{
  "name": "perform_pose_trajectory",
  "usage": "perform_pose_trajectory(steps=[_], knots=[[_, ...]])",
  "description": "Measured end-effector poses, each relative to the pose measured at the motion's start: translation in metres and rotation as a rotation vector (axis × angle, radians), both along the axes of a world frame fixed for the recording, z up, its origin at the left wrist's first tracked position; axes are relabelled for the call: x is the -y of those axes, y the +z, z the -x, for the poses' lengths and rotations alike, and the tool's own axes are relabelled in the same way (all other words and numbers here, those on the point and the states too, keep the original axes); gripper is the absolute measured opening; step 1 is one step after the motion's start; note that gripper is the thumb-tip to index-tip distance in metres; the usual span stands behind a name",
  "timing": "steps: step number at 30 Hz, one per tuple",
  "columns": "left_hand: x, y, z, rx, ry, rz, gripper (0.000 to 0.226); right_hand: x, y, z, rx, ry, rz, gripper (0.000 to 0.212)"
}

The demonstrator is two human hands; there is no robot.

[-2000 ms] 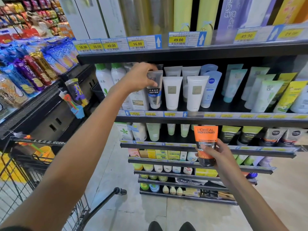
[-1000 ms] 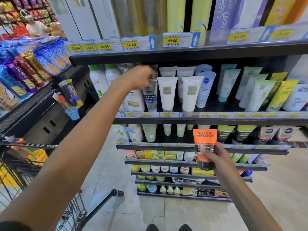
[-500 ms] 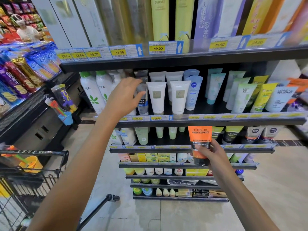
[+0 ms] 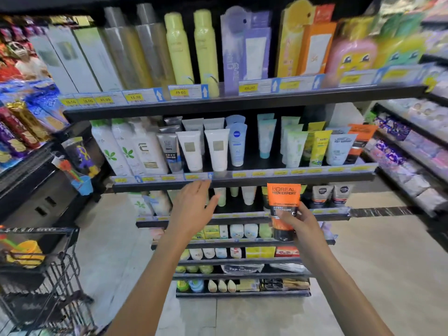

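The right hand (image 4: 299,223) grasps an orange tube (image 4: 283,197) by its lower half, fingers curled round it, cap end down; the tube stands upright in the air on the right, just in front of the lower shelves; the left hand (image 4: 191,209) is released, fingers straight and spread, holding nothing, just below the front edge of the middle shelf (image 4: 242,181); a grey tube (image 4: 168,151) stands on that shelf, above and left of the hand, beside two white tubes (image 4: 190,151); a shopping cart (image 4: 48,275) sits near left.
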State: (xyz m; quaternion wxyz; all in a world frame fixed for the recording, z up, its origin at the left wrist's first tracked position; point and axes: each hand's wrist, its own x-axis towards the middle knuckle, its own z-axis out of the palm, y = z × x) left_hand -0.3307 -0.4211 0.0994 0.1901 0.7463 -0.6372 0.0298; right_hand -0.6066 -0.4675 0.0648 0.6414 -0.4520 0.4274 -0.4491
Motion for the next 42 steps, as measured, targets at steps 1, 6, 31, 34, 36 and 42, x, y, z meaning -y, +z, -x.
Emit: perform_pose_trajectory(steps=[1, 6, 31, 34, 36, 42], knots=[[-0.002, -0.003, 0.014, -0.001, -0.004, -0.013, 0.058, -0.002, 0.000, 0.011, 0.007, 0.001, 0.001, 0.030], [-0.009, -0.015, 0.076, 0.002, 0.008, -0.035, 0.061, -0.015, 0.003, 0.060, -0.002, -0.009, -0.005, 0.028], [0.157, -0.027, 0.248, -0.018, -0.071, 0.063, 0.056, 0.120, 0.011, 0.213, -0.007, -0.198, 0.062, 0.029], [0.175, -0.030, 0.240, -0.005, 0.009, 0.135, 0.051, 0.151, 0.017, 0.218, -0.005, -0.207, 0.129, 0.029], [0.183, -0.033, 0.234, -0.013, 0.077, 0.146, 0.052, 0.168, 0.024, 0.219, -0.017, -0.197, 0.173, 0.029], [0.198, -0.046, 0.222, -0.004, 0.179, 0.154, 0.057, 0.222, 0.051, 0.219, -0.116, -0.189, 0.276, 0.027]])
